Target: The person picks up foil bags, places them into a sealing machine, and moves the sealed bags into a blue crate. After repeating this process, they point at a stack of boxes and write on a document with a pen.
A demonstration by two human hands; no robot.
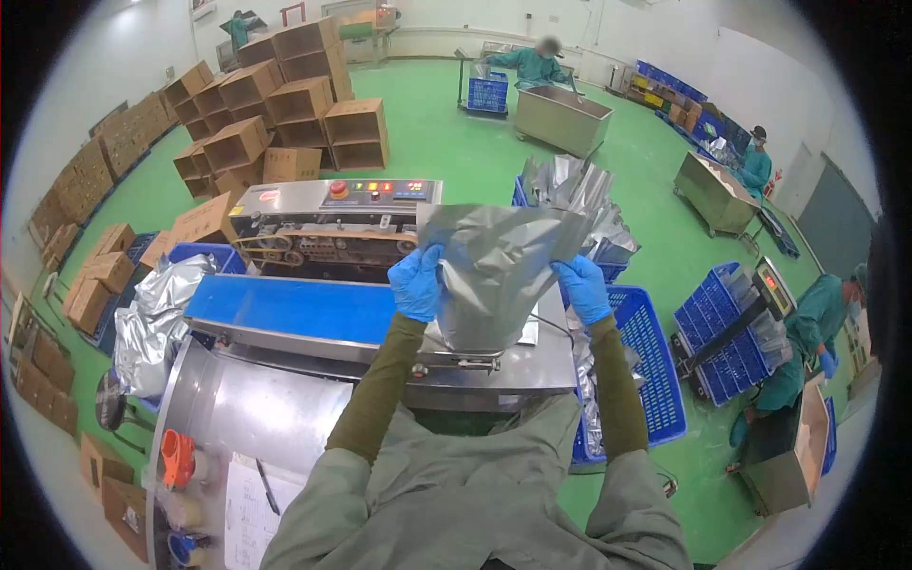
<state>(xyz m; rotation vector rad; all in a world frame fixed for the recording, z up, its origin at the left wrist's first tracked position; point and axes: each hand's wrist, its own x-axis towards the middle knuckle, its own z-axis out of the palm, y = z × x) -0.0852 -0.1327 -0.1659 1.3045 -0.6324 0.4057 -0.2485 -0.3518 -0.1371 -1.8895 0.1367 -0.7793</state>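
Observation:
A silver foil bag (499,275) hangs upright between my two gloved hands. My left hand (416,283) pinches its upper left edge, and my right hand (582,288) grips the upper right edge. Behind the bag stands a band sealing machine (332,214) with a red button and lit displays. Its blue conveyor belt (294,309) runs to the left of my left hand. Below my right hand is a blue crate (655,366) with foil bags inside, partly hidden by my sleeve.
More filled foil bags (157,318) lie in a crate at the left. A steel table (266,399) carries a paper sheet (252,513), a pen and a red tape dispenser (178,459). Cardboard boxes (247,85) are stacked behind. Several co-workers stand by steel bins (560,116) and crates.

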